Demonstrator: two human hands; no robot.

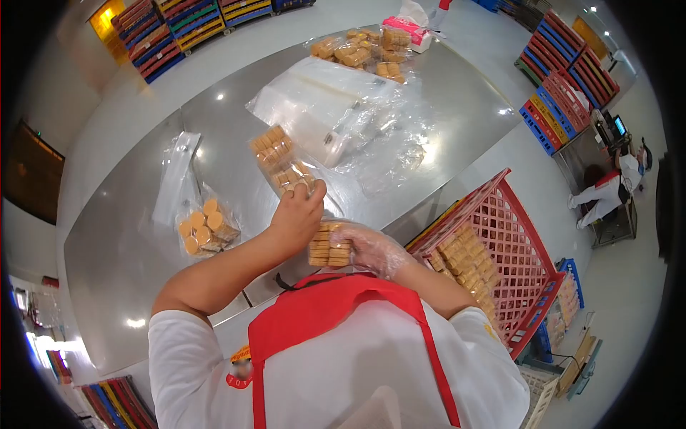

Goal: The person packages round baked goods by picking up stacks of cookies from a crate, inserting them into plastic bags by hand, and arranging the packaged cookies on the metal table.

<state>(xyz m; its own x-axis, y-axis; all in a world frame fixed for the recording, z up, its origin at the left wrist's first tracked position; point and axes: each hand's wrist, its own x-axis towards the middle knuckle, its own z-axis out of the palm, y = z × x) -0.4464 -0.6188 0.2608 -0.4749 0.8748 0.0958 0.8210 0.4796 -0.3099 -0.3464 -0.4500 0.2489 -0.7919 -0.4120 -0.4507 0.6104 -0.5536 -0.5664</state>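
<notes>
My left hand (300, 211) is bare, its fingers curled against the near end of a clear plastic bag of biscuits (273, 149). Stacked round biscuits show through that bag, which lies on the steel table. Close to my apron, my right hand (368, 247), in a thin clear glove, grips a block of stacked biscuits (329, 245). A filled bag of round biscuits (207, 227) rests left of my left forearm. Beyond it lies a flat plastic bag (177, 171). A pile of clear plastic bags (314, 104) spreads over the table's far middle.
Several packed biscuit bags (354, 51) and a pink tissue box (407, 30) stand at the far edge of the steel table (121, 264). A red crate (529, 250) holding biscuits is at my right. Stacked crates (557, 107) and a person (607, 187) are farther right.
</notes>
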